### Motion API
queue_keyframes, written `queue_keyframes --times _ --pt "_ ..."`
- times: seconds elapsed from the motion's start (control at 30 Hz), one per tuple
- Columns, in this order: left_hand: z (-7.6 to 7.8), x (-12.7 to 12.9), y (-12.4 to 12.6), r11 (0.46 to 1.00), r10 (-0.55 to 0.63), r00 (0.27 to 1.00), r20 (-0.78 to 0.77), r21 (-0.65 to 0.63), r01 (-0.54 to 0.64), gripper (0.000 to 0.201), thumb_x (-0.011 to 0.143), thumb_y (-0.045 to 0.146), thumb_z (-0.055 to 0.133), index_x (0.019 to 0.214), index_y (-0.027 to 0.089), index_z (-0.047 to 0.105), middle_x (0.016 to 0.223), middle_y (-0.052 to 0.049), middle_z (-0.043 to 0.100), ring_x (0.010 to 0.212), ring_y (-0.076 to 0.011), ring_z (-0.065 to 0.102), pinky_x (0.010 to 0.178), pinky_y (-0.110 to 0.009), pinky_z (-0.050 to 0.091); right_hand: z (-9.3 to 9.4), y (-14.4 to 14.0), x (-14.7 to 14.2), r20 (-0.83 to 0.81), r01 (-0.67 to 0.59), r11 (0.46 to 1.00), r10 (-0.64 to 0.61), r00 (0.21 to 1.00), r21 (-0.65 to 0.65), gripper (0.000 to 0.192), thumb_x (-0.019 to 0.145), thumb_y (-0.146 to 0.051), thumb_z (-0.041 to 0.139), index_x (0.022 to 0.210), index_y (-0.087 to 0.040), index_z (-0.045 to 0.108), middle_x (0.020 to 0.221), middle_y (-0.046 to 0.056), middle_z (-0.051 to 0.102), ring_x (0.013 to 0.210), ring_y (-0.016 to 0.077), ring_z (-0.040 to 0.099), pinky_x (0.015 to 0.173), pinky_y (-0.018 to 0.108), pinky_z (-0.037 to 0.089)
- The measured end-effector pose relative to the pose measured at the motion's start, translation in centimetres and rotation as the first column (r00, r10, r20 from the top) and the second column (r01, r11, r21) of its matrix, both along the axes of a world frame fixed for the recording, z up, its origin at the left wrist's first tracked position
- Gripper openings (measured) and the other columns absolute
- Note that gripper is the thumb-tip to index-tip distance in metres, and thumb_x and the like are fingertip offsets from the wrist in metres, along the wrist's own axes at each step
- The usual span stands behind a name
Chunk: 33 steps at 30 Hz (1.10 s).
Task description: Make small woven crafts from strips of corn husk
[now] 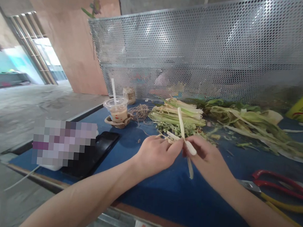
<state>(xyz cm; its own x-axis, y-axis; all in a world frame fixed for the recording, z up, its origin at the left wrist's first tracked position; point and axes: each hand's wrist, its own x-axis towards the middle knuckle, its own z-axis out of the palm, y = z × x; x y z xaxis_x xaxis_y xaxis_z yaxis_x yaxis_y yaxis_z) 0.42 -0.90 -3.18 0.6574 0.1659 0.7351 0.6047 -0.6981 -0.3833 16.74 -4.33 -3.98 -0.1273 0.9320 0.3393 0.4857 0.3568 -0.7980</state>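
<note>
Over the blue table (161, 194), our left hand (154, 155) and right hand (208, 160) meet, each grip pinched shut on pale, slender peeled stalks (182, 128), one pointing up, another angled down between the hands. Behind lies a heap of green and cream trimmed stalks (177, 115). Left stands a clear plastic cup with straw (117, 112); right, red-handled shears (279, 184).

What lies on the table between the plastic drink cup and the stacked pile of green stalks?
In the head view, a loose tangle of thin brown string lies on the blue table between the drink cup and the stalk pile.
</note>
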Motion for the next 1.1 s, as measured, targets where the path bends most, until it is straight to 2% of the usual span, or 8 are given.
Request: queue_keyframes --times 0.17,0.3,0.4,0.57,0.67,0.8,0.9,1.1 --pt "0.3 0.0 0.1 0.998 -0.057 0.998 -0.038 -0.006 0.057 0.021 0.084 0.012 0.041 0.08 0.015 0.062 0.045 0.005 0.054 0.042 -0.0082 0.051 0.042 -0.022 0.033 0.0 -0.2 0.5 0.227 -0.002 0.994 -0.024 0.974 0.112 0.022 0.087 -0.035 0.036 0.076 -0.021 0.049 0.062 -0.001 0.055 0.057 0.0136 0.051 0.054 0.025 0.037" --pt "0.1 0.3 0.0 0.995 -0.074 0.995 -0.071 0.067 0.078 0.023 0.083 0.013 0.044 0.067 0.016 0.059 0.043 0.004 0.052 0.04 -0.0078 0.049 0.04 -0.023 0.03 -0.2 0.0 0.5 0.312 0.049 0.991 -0.085 0.946 0.123 0.037 0.089 -0.04 0.027 0.061 -0.021 0.04 0.052 -0.001 0.048 0.049 0.0136 0.047 0.05 0.026 0.033" --pt "0.0 0.3 -0.2 0.985 -0.088 0.992 -0.094 0.141 0.101 0.019 0.082 0.012 0.046 0.068 0.015 0.059 0.044 0.004 0.052 0.039 -0.0076 0.048 0.039 -0.024 0.028 -0.2 0.3 0.5 0.258 0.081 0.992 -0.104 0.96 0.1 0.038 0.089 -0.039 0.028 0.057 -0.021 0.038 0.048 -0.002 0.044 0.046 0.0119 0.045 0.048 0.024 0.032" --pt "0.3 0.1 -0.4 0.969 -0.16 0.981 -0.105 0.172 0.177 0.017 0.082 0.011 0.047 0.071 0.014 0.059 0.045 0.004 0.052 0.04 -0.0065 0.048 0.039 -0.023 0.029 0.3 0.4 0.5 0.003 -0.002 0.999 0.002 1.0 -0.045 0.032 0.085 -0.04 0.037 0.063 -0.02 0.047 0.051 -0.004 0.042 0.047 0.0105 0.043 0.045 0.022 0.035" --pt "0.6 -0.1 -0.4 0.964 -0.184 0.977 -0.106 0.176 0.2 0.017 0.081 0.011 0.047 0.071 0.015 0.06 0.045 0.004 0.053 0.041 -0.0067 0.048 0.038 -0.023 0.029 0.6 0.4 0.4 -0.076 -0.075 0.992 0.068 0.995 -0.101 0.029 0.084 -0.037 0.042 0.063 -0.019 0.05 0.051 -0.004 0.045 0.047 0.0097 0.044 0.046 0.021 0.036" --pt "0.6 -0.5 -0.5 0.969 -0.155 0.987 -0.043 0.19 0.16 0.014 0.08 0.014 0.049 0.087 0.015 0.062 0.049 0.002 0.059 0.041 -0.0073 0.051 0.039 -0.023 0.031 0.6 0.6 0.3 -0.175 -0.112 0.986 0.09 0.98 -0.122 0.031 0.086 -0.036 0.04 0.06 -0.019 0.047 0.049 -0.005 0.045 0.046 0.0092 0.045 0.046 0.021 0.037" --pt "0.6 -0.7 -0.6 0.972 -0.141 0.99 -0.018 0.188 0.142 0.018 0.078 0.015 0.052 0.094 0.014 0.061 0.05 0.002 0.059 0.041 -0.0079 0.051 0.039 -0.022 0.033 0.5 0.6 0.3 -0.134 -0.08 0.991 0.066 0.989 -0.105 0.033 0.086 -0.035 0.039 0.057 -0.019 0.046 0.049 -0.004 0.045 0.046 0.01 0.045 0.047 0.022 0.037" --pt "0.7 -0.6 -0.9 0.964 -0.144 0.988 -0.054 0.218 0.153 0.018 0.079 0.013 0.05 0.092 0.011 0.061 0.043 0.005 0.05 0.038 -0.0071 0.045 0.038 -0.022 0.032 0.8 0.0 0.5 0.051 0.011 1.0 -0.011 0.999 0.011 0.035 0.086 -0.034 0.038 0.054 -0.019 0.043 0.05 -0.003 0.043 0.047 0.0101 0.043 0.046 0.022 0.034"
